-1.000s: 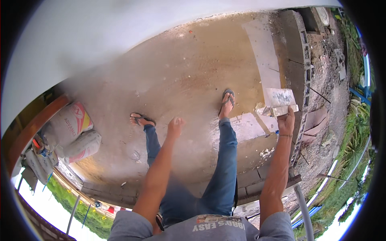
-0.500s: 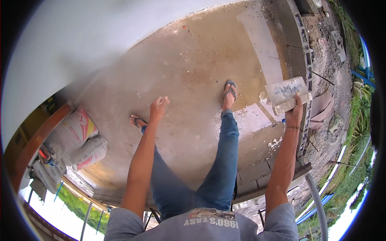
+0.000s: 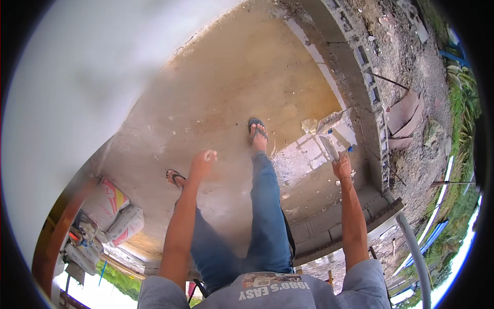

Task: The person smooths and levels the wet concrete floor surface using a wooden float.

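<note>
My right hand [image 3: 342,167] is closed on the near end of a flat grey trowel-like tool [image 3: 329,148], which shows as a narrow tilted strip. Its exact kind is unclear. Just beyond it, a pale lump [image 3: 309,126] and an angular grey piece [image 3: 332,121] lie on the floor, with small blue bits close by. Over the floor in front of my left leg, my left hand [image 3: 204,162] is raised with curled fingers. It is slightly blurred, and nothing shows in it.
White-and-red bags [image 3: 123,225] are stacked at the left by a brown curved edge [image 3: 64,226]. A low hollow-block wall [image 3: 371,85] borders the right side, with rods sticking out. The concrete floor [image 3: 206,103] looks wet. A pale wall [image 3: 67,77] fills the upper left.
My right hand has come lower and inward; the flat tool, broad to view before, is now nearly edge-on. The view has shifted rightward. My left hand is slightly lower, still curled.
</note>
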Available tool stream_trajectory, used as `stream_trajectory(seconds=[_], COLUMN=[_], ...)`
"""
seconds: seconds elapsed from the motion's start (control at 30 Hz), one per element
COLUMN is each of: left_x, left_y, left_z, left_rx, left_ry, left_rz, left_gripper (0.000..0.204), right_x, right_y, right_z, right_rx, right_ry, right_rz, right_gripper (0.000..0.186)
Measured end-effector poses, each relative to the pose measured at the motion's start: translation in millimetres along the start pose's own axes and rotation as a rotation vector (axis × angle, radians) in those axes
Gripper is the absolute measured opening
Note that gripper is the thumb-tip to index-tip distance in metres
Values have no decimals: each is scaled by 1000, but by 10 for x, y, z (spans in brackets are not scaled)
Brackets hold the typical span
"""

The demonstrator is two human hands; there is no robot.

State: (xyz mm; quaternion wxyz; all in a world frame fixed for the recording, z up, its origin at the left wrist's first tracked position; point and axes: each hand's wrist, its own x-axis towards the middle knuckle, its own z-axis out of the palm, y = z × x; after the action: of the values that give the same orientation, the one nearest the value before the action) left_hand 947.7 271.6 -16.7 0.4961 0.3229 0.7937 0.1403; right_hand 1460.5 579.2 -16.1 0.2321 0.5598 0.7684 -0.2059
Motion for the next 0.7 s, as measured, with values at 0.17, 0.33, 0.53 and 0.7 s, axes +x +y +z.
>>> stream_trajectory(seconds=[0.17,0.33,0.53,0.7], left_x=[586,607,1271,1842], left_y=[-414,-1087,-1859,-1676], left_z=[-581,-537,235,359], left_rx=[-339,-240,-398,-797], left_ry=[230,255,205,108], left_rz=[-180,-321,-403,-314], left_gripper=[35,40,45,41], right_x=[988,2451,4457,5616], right_y=[-539,-1834,-3535,-4473], right_z=[-111,-267,-575,-827], right_rx=[16,14,-122,-281], right_ry=[-69,169,465,538], right_rz=[10,-346,-787,-1084], right_gripper=[39,28,34,31])
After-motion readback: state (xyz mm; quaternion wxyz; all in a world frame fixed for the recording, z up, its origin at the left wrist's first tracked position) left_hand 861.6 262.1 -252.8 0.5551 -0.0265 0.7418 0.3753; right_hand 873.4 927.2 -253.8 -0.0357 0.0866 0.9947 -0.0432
